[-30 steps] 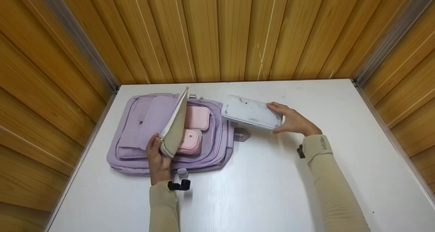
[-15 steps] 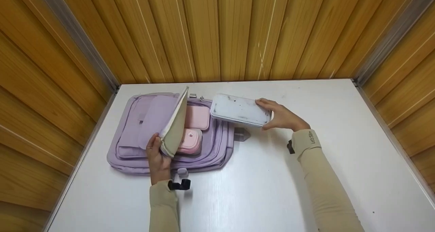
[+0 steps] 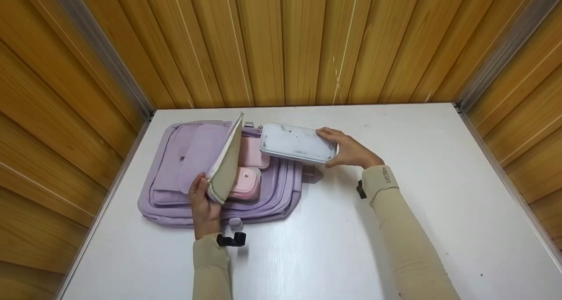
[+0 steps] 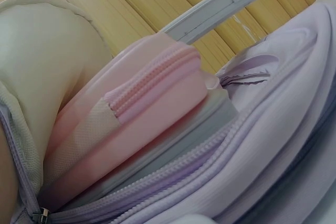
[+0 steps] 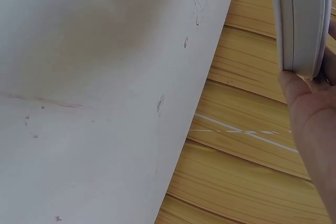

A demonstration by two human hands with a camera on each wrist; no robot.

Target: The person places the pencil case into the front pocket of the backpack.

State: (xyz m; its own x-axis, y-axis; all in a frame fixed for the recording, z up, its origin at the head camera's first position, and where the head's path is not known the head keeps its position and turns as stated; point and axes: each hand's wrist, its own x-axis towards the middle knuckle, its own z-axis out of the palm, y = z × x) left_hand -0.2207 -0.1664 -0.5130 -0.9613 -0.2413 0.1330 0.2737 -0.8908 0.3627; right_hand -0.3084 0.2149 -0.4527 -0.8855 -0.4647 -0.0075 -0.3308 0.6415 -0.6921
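Note:
A purple backpack (image 3: 169,205) lies on the table with its front pocket unzipped. My left hand (image 3: 205,210) pinches the edge of the raised pocket flap (image 3: 226,168), showing its cream lining. Inside sit a plain pink case (image 3: 254,153) and a smaller pink zippered case (image 3: 246,182); in the left wrist view, a grey layer (image 4: 184,137) lies under the zippered pink case (image 4: 163,85). My right hand (image 3: 349,150) grips the right end of a flat, scuffed pale case (image 3: 298,142), held above the pocket's far right side and partly covering the plain pink case.
The white table (image 3: 333,247) extends to the right and front of the backpack. Wood-patterned panels (image 3: 303,45) stand behind and on both sides. A backpack strap end (image 3: 312,175) lies to the right, and a small purple tab (image 3: 235,223) at the near edge.
My right hand has moved left with the pale case, from beside the backpack to over its open pocket. My left hand and the flap have stayed still.

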